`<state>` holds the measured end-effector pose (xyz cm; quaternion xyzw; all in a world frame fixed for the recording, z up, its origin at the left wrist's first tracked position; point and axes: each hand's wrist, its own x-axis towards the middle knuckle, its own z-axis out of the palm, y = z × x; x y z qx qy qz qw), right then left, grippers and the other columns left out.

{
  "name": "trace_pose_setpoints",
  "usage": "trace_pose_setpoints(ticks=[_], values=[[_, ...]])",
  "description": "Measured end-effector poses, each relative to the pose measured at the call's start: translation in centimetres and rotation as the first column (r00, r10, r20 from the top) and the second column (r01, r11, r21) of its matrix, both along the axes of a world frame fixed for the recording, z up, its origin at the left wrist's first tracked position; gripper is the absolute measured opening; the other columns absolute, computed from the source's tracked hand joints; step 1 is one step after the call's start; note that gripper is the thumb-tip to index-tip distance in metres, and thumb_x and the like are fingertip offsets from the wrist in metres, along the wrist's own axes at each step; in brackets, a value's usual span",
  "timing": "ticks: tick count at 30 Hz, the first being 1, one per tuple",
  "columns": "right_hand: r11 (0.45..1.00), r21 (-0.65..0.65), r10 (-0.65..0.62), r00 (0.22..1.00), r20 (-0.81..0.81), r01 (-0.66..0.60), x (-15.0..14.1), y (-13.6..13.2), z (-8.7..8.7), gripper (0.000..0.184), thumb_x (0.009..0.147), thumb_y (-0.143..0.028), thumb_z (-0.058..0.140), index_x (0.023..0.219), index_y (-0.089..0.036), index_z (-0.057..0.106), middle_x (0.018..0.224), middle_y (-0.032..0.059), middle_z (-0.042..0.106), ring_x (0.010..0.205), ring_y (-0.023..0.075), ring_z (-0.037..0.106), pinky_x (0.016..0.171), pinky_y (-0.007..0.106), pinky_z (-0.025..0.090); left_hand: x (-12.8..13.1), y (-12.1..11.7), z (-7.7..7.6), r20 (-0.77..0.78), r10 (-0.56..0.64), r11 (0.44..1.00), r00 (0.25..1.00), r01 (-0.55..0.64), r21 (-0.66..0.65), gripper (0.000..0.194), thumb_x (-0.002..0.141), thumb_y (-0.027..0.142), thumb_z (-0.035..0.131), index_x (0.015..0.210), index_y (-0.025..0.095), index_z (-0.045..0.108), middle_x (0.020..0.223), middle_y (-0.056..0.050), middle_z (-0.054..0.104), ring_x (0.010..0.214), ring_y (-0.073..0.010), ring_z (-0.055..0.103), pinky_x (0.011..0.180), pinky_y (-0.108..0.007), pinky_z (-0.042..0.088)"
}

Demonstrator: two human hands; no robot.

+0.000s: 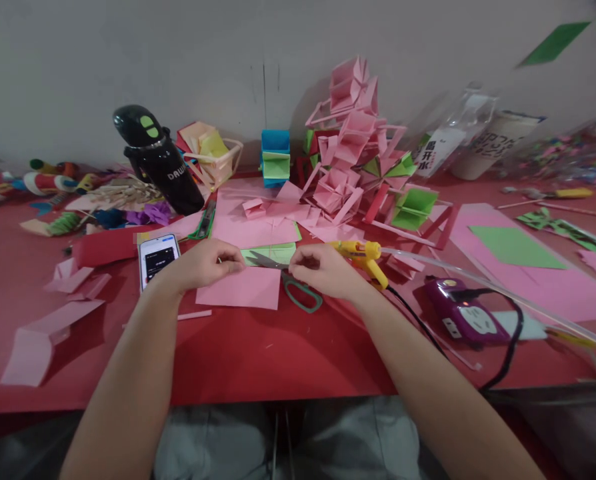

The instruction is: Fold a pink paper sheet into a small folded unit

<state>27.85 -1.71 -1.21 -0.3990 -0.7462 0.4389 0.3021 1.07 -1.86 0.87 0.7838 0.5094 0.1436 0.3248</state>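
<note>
My left hand (211,268) is over the far left part of a pink paper sheet (241,291), thumb and fingers curled into a pinch. Whatever is in that pinch, if anything, is too small to make out. My right hand (325,270) is also pinched, its fingertips by the pivot of the scissors (303,297); what it holds is unclear. The scissors, with grey-green handles, lie partly beneath this hand, their blades slightly apart and pointing left past the sheet's far edge. A light green paper piece (278,254) lies behind the blades.
A yellow glue gun (361,253) lies beside my right hand, its black cord leading toward a purple power socket (468,313). A phone (159,259) is near my left wrist. Behind stand a black bottle (163,163) and a pink paper structure (351,140).
</note>
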Motion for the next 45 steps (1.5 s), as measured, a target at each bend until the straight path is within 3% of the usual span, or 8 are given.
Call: trace_pose_setpoints(ticks=[4, 7, 10, 14, 26, 35, 45], values=[[0.998, -0.036, -0.05, 0.996, -0.07, 0.047, -0.1, 0.0, 0.0, 0.012, 0.08, -0.027, 0.061, 0.075, -0.016, 0.063, 0.069, 0.0013, 0.061, 0.061, 0.0125, 0.054, 0.059, 0.027, 0.044, 0.1, -0.1, 0.6, 0.052, 0.033, 0.998, 0.998, -0.035, 0.053, 0.024, 0.086, 0.039, 0.061, 0.08, 0.017, 0.071, 0.078, -0.003, 0.072, 0.073, -0.0165, 0.061, 0.067, -0.025, 0.044], [1.0, -0.012, -0.015, 1.0, -0.013, 0.015, -0.5, -0.2, -0.2, 0.026, 0.085, -0.038, 0.06, 0.07, -0.017, 0.058, 0.064, -0.001, 0.053, 0.06, 0.0114, 0.048, 0.056, 0.026, 0.038, 1.1, -0.2, 0.5, 0.095, 0.016, 0.997, 0.995, -0.023, 0.074, 0.024, 0.087, 0.038, 0.06, 0.081, 0.017, 0.071, 0.081, -0.004, 0.073, 0.074, -0.0162, 0.061, 0.069, -0.026, 0.046], [0.996, 0.074, -0.045, 0.997, 0.068, 0.04, -0.7, -0.2, -0.5, 0.033, 0.086, -0.035, 0.058, 0.06, -0.019, 0.046, 0.058, -0.0042, 0.037, 0.057, 0.0101, 0.036, 0.053, 0.026, 0.028, 2.4, -0.3, -0.1, 0.124, -0.009, 0.996, 0.992, -0.002, 0.087, 0.024, 0.089, 0.038, 0.059, 0.088, 0.017, 0.071, 0.088, -0.005, 0.074, 0.079, -0.0174, 0.064, 0.073, -0.028, 0.049], [0.991, 0.128, -0.041, 0.995, 0.093, 0.029, -0.7, -0.4, -0.6, 0.028, 0.085, -0.028, 0.054, 0.06, -0.019, 0.044, 0.059, -0.0047, 0.034, 0.058, 0.0102, 0.034, 0.054, 0.026, 0.025, 3.8, -0.6, -1.0, 0.126, -0.029, 0.988, 0.992, 0.009, 0.155, 0.024, 0.09, 0.037, 0.059, 0.104, 0.021, 0.072, 0.105, -0.005, 0.075, 0.095, -0.0202, 0.067, 0.088, -0.032, 0.05], [0.95, 0.309, 0.0, 0.991, 0.135, -0.042, -1.0, -0.6, -0.7, 0.026, 0.082, -0.019, 0.055, 0.061, -0.02, 0.039, 0.059, -0.0045, 0.04, 0.057, 0.0099, 0.036, 0.057, 0.027, 0.028, 5.0, -0.7, -1.1, 0.076, -0.046, 0.91, 0.996, 0.01, 0.415, 0.013, 0.087, 0.024, 0.061, 0.085, 0.019, 0.073, 0.087, -0.003, 0.075, 0.078, -0.0162, 0.066, 0.076, -0.028, 0.046], [0.919, 0.394, -0.007, 0.997, 0.082, -0.026, -1.3, -0.7, -0.7, 0.025, 0.087, -0.024, 0.052, 0.064, -0.02, 0.045, 0.065, -0.0012, 0.048, 0.06, 0.0115, 0.041, 0.06, 0.027, 0.033, 4.5, -0.6, -0.9, 0.098, -0.012, 0.933, 0.995, -0.025, 0.358, 0.017, 0.084, 0.033, 0.066, 0.077, 0.018, 0.067, 0.08, -0.002, 0.072, 0.074, -0.0156, 0.063, 0.073, -0.027, 0.046], [0.901, 0.427, -0.076, 0.997, -0.004, 0.071, -0.8, -0.6, -0.3, 0.029, 0.085, -0.022, 0.054, 0.062, -0.021, 0.037, 0.062, -0.0022, 0.042, 0.059, 0.0117, 0.038, 0.058, 0.028, 0.032, 3.1, -0.3, -1.4, 0.005, 0.087, 0.956, 0.996, -0.085, 0.282, 0.009, 0.079, 0.028, 0.063, 0.076, 0.02, 0.064, 0.08, -0.001, 0.069, 0.076, -0.0169, 0.061, 0.073, -0.029, 0.045]])
